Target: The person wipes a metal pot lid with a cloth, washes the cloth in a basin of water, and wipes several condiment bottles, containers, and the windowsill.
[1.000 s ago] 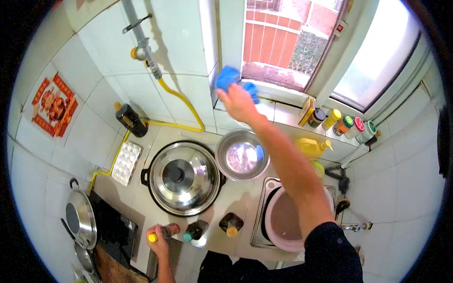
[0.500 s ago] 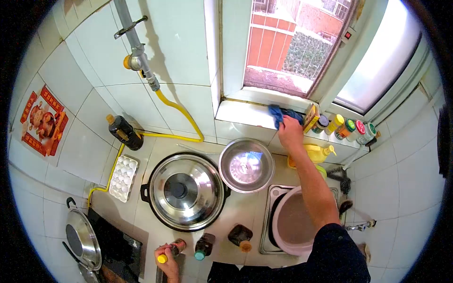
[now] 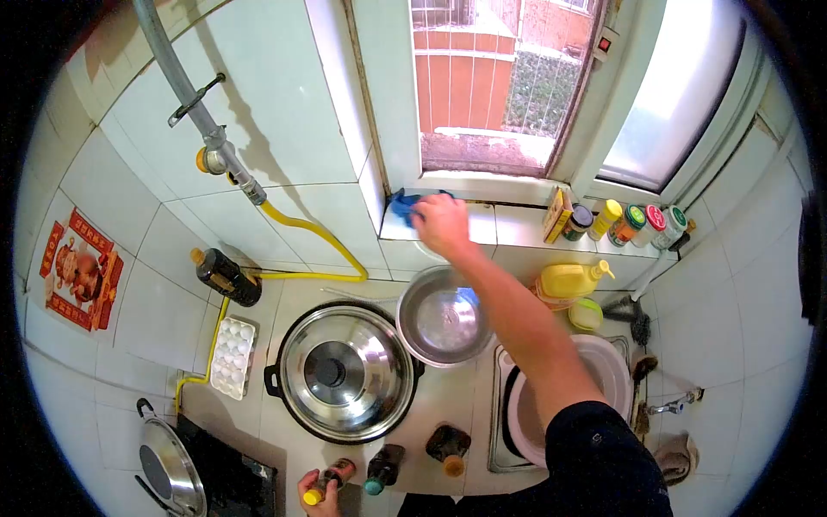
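Note:
At the left end of the tiled window sill, my right hand presses down on a blue cloth, with its fingers closed over it. Below that arm sits a steel basin, partly covered by the forearm. My left hand is wrapped round a small bottle with a yellow cap at the counter's front edge. Just right of it stand a dark bottle with a green cap and another dark bottle with an orange cap.
A large lidded pan fills the middle of the counter. Jars line the sill's right part, above a yellow pump bottle. A pink basin sits in the sink. Eggs and a dark bottle are at left.
My right hand has swept the blue cloth along the sill from beside the jars to the left end. My left hand still holds the yellow-capped bottle. The camera view has shifted.

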A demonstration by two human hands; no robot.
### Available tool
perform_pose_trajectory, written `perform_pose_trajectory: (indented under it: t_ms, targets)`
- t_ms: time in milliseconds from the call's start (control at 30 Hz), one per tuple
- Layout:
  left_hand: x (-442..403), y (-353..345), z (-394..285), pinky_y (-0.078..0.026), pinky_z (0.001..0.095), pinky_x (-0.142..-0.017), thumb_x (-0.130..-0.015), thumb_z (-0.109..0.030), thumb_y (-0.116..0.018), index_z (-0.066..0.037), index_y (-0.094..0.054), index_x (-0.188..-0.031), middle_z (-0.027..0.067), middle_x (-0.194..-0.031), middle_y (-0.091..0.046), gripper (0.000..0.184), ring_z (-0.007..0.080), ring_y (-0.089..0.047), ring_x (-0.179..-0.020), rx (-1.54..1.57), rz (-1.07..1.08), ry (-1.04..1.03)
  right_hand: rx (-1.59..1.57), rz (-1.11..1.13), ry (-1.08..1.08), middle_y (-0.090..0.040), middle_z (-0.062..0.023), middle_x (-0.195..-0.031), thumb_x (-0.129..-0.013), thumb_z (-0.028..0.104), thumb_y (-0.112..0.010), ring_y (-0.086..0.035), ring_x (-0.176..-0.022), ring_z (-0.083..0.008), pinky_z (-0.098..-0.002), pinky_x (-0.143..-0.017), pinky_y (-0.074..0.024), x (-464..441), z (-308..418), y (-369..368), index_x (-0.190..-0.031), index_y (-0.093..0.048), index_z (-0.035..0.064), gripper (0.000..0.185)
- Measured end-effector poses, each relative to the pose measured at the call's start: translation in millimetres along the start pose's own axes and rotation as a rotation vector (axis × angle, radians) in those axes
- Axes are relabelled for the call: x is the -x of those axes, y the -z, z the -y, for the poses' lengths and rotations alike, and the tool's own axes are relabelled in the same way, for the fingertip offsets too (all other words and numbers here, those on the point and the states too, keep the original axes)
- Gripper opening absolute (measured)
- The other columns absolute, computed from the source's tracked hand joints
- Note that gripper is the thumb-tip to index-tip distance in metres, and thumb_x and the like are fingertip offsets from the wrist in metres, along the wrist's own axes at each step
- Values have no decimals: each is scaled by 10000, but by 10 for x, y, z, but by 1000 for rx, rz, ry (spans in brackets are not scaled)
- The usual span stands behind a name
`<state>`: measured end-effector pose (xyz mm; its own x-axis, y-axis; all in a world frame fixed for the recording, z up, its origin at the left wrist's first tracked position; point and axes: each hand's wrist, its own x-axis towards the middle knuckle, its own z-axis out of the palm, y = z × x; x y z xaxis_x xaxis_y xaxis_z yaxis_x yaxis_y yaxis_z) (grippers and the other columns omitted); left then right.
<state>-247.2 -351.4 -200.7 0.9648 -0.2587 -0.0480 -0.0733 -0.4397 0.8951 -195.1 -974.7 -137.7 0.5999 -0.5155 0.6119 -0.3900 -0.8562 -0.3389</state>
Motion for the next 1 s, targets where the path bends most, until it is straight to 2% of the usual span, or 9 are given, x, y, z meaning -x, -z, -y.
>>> perform_pose_trajectory:
  t_ms: [267, 367, 467, 567, 600, 633, 700, 800, 1000]
  targets:
    - [54, 26, 90, -526, 397, -949, -838, -108, -845, 35, -616, -1254, 148, -1188, -667, 496, 257, -641, -1059, -248, 86, -17, 279, -118, -268, -723, -81, -1077, -844, 166, -712, -660, -1017, -307, -452, -907, -525, 799, -615, 903, -987, -756, 67, 179]
    - [53, 30, -136, -526, 400, -953, -860, -107, -825, 31, -623, -1237, 142, -1193, -673, 449, 255, -649, -1052, -140, 162, -6, 319, -144, -204, -704, -96, -1022, -819, 162, -694, -656, -990, -305, -476, -845, -529, 798, -604, 739, -914, -720, 82, 128]
    - [52, 141, 387, -530, 393, -936, -899, -110, -789, 20, -632, -1223, 122, -1166, -685, 383, 241, -655, -1020, -42, 62, -91, 47, -23, -92, -702, -119, -959, -812, 119, -667, -661, -947, -325, -475, -828, -528, 550, -199, 475, -915, -708, 71, 120]
    - [27, 356, -217, -537, 379, -909, -945, -129, -746, 12, -639, -1194, 113, -1130, -693, 305, 223, -655, -997, 42, 157, 5, -104, -108, 137, -708, -128, -929, -809, 111, -653, -674, -909, -328, -474, -770, -547, 275, 64, 186, -865, -736, 76, 107]
    - [-17, 443, -342, -540, 356, -881, -965, -125, -713, 12, -638, -1169, 114, -1108, -696, 257, 206, -650, -992, -215, 111, -137, -107, -112, 126, -708, -128, -929, -809, 111, -653, -674, -909, -328, -474, -770, -547, 199, -38, 201, -865, -736, 76, 107]
    - [-29, 529, -435, -541, 338, -863, -950, -105, -706, 21, -643, -1142, 109, -1103, -698, 238, 209, -654, -981, -113, 27, 5, -24, -75, 79, -712, -124, -930, -805, 114, -650, -678, -909, -324, -476, -758, -554, 143, -152, 179, -841, -742, 78, 105]
    - [-218, 888, -232, -543, 331, -849, -930, -70, -698, 33, -648, -1137, 110, -1093, -703, 237, 216, -664, -953, -8, 64, -94, 40, -134, -8, -715, -114, -915, -797, 134, -649, -685, -907, -322, -483, -762, -567, 158, -385, 193, -808, -750, 78, 116]
    - [-321, 904, -1387, -545, 408, -936, -924, -47, -676, 31, -660, -1145, 169, -1128, -693, 235, 245, -661, -995, -213, 124, -108, 198, -32, -189, -706, -77, -966, -819, 143, -692, -666, -949, -310, -472, -818, -549, 394, -626, 488, -895, -746, 88, 108]
    - [-731, 870, -1695, -469, 459, -1085, -904, -51, -682, -15, -523, -1297, 161, -1275, -618, 425, 288, -617, -1200, 137, 73, -276, 329, 23, -235, -687, -94, -994, -894, 143, -582, -653, -969, -304, -492, -808, -519, 790, -499, 921, -930, -704, 92, 137]
